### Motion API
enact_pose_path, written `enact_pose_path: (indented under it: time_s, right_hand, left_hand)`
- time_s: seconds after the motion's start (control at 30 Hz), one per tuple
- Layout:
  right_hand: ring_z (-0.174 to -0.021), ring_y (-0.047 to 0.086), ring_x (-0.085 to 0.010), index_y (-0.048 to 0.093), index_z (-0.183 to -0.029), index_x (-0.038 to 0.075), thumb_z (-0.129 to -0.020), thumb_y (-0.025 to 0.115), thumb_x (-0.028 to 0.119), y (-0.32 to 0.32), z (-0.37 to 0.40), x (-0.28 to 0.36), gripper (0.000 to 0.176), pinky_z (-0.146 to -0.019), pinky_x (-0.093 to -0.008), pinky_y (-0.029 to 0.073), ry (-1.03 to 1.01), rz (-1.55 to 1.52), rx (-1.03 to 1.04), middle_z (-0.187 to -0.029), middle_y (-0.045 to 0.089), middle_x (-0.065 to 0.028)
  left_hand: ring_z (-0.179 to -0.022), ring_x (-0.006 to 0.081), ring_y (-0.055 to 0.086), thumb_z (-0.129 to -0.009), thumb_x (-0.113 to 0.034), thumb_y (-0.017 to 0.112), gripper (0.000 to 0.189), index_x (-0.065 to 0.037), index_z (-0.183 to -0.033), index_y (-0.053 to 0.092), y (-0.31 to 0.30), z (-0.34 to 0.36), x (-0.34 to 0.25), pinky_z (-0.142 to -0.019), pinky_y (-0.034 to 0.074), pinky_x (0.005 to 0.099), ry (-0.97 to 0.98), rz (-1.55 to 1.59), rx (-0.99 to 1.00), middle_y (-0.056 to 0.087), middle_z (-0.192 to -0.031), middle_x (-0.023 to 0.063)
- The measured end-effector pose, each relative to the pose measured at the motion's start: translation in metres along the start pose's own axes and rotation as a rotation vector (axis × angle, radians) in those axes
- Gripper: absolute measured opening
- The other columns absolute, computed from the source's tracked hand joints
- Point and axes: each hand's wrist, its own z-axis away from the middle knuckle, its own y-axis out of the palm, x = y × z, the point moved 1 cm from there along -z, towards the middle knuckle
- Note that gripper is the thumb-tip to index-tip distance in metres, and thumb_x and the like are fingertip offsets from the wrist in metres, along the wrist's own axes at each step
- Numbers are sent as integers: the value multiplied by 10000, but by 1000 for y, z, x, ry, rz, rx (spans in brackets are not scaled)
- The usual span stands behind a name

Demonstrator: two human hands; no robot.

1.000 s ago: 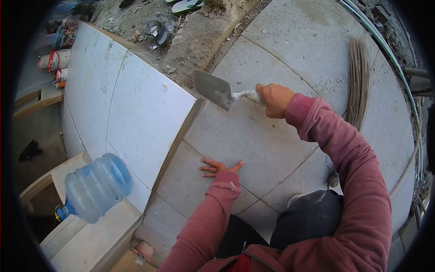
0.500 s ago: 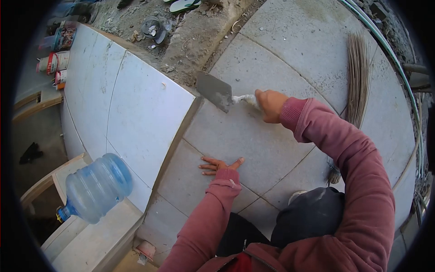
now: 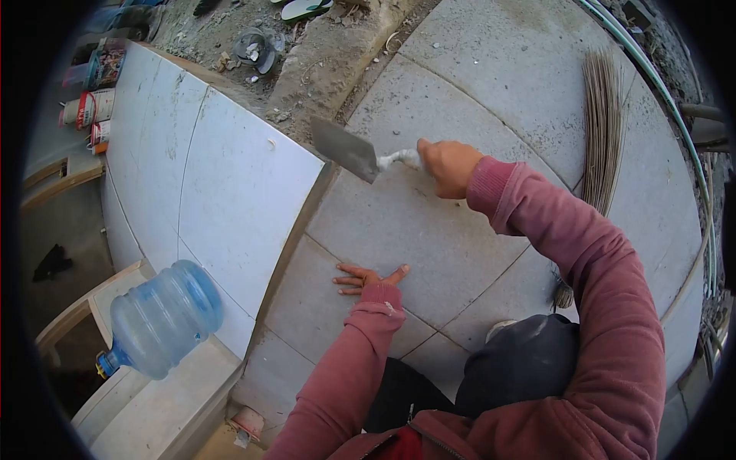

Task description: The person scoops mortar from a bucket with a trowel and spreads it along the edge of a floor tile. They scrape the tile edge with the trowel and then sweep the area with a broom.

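Note:
My right hand [image 3: 448, 166] is closed round the pale, crusted handle of a trowel [image 3: 345, 150]. The trowel's flat grey blade points left, its tip over the corner where white tiles [image 3: 238, 176] meet the floor and bare soil. My left hand [image 3: 371, 279] lies with fingers spread on the grey floor tiles [image 3: 383, 238], below and left of the trowel. Thin dark joint lines run between the tiles near both hands.
A stick broom [image 3: 602, 138] lies on the tiles at the right. To the left, a large blue water bottle [image 3: 165, 318] rests on its side. Paint buckets [image 3: 86, 109] stand at the upper left. Rubble, a sandal [image 3: 307, 8] and a green hose [image 3: 652, 69] edge the floor.
My right hand has moved the trowel a little to the left and up, its blade now overlapping the soil edge. The left hand stays spread on the floor.

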Motion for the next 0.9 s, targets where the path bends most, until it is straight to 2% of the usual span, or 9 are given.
enact_pose_path:
  time_s: [0.07,0.2,0.3,0.5,0.57,0.63,0.73,0.8,0.9]
  right_hand:
    - [-706,577,-393,456,-898,-41,-636,533,12,2,-4,0,279,-628,-425,457,-53,333,184,-726,579,-231]
    - [-777,580,-380,458,-915,-48,-668,533,32,-16,-4,1,270,-667,-419,468,-27,65,40,-780,581,-232]
    - [-765,577,-378,459,-888,-48,-660,530,29,9,-2,2,251,-658,-424,463,-35,360,199,-770,579,-232]
    - [-763,578,-383,483,-908,-32,-671,545,40,-14,-2,1,255,-656,-427,467,-74,128,71,-781,583,-220]
    - [-755,577,-378,480,-902,-37,-651,530,23,2,-1,0,263,-650,-421,463,-88,279,193,-761,581,-220]
    - [-753,576,-377,476,-909,-42,-652,531,24,4,-4,-5,271,-651,-422,462,35,241,256,-760,579,-224]
    - [-777,580,-380,479,-924,-45,-680,531,44,-13,-6,3,265,-674,-421,470,-66,256,233,-791,584,-225]
    - [-788,580,-377,484,-933,-46,-680,537,48,-12,-3,5,275,-686,-417,472,-34,32,18,-804,584,-229]
    - [-706,575,-389,452,-886,-41,-618,543,-6,3,-5,2,285,-630,-434,456,-15,322,208,-707,564,-242]
  left_hand:
    - [-1284,413,-114,-346,-494,838,1464,-151,-1347,-174,-1,-2,-2,-1021,70,558,-1,-6,-9,-129,-1397,236]
    - [-1285,413,-108,-340,-492,839,1468,-152,-1347,-173,-2,-1,-5,-1023,67,553,-7,-10,-23,-117,-1400,234]
    - [-1285,414,-108,-341,-494,838,1467,-151,-1347,-172,3,-1,-1,-1024,63,552,-17,-26,-18,-116,-1400,235]
    - [-1284,413,-114,-341,-497,838,1466,-149,-1348,-170,-2,-2,-3,-1025,61,549,4,9,-4,-125,-1398,236]
    - [-1284,413,-114,-342,-497,837,1464,-149,-1349,-168,-1,0,-2,-1025,61,548,8,-8,-7,-125,-1399,234]
    - [-1282,418,-111,-346,-497,836,1458,-150,-1351,-162,0,-2,-2,-1024,64,549,-9,-11,-16,-119,-1399,236]
    - [-1280,426,-109,-345,-507,833,1457,-150,-1352,-159,2,-4,-1,-1022,65,554,-3,-18,-27,-116,-1397,244]
    - [-1280,426,-108,-343,-514,830,1460,-149,-1352,-160,2,-6,3,-1023,66,552,2,-16,-26,-115,-1396,246]
    - [-1281,425,-106,-337,-528,825,1465,-149,-1351,-163,3,-5,2,-1024,68,548,28,-21,-30,-114,-1396,248]
